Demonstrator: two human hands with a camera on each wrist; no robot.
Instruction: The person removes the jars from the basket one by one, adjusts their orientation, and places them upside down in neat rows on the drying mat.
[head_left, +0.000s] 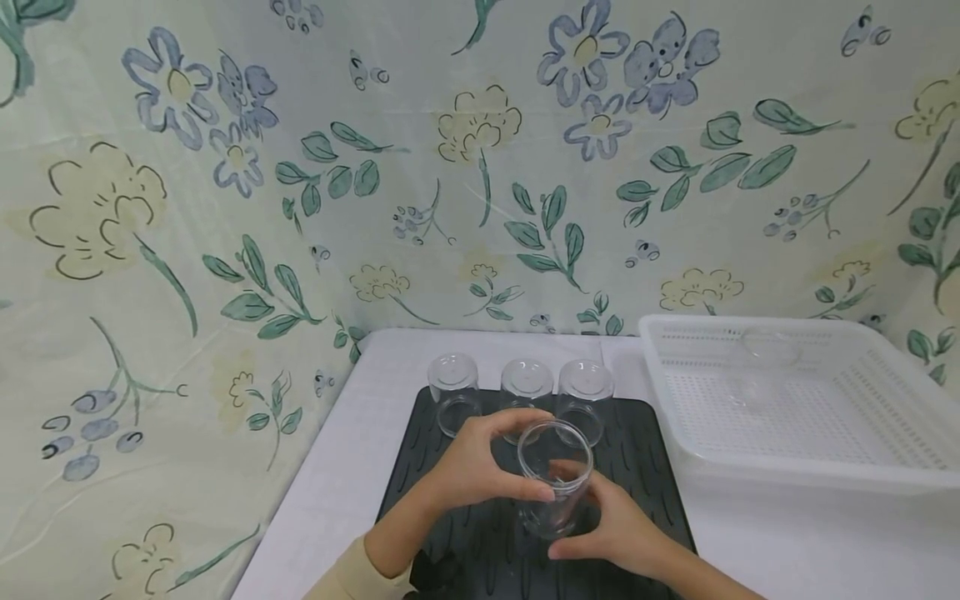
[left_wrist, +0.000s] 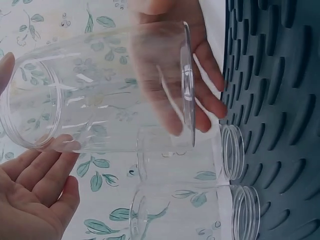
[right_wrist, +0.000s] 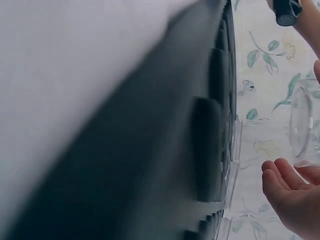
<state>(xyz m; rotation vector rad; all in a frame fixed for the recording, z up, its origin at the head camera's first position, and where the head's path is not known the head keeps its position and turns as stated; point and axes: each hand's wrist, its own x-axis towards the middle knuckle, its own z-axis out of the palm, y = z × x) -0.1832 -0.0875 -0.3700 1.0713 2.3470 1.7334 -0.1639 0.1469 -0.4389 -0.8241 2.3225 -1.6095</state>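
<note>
My left hand (head_left: pixel 472 467) grips a clear cup (head_left: pixel 556 458) near its ringed rim, thumb on the near side. The cup stands roughly upright above a black ridged mat (head_left: pixel 487 550). Beside its lower part is my right hand (head_left: pixel 622 525), the thumb apart from the wall and some fingers behind it. In the left wrist view, the fingers of the right hand (left_wrist: pixel 170 70) look fairly straight and partly show through the cup (left_wrist: pixel 110 90). Behind, several similar cups (head_left: pixel 453 392) stand upside down in a row on the mat's far part.
At the right stands a white perforated basket (head_left: pixel 810 471) with one clear cup (head_left: pixel 765 354) inside. A white cloth (head_left: pixel 322 500) covers the table under the mat. Floral fabric (head_left: pixel 420 192) hangs behind and at the sides.
</note>
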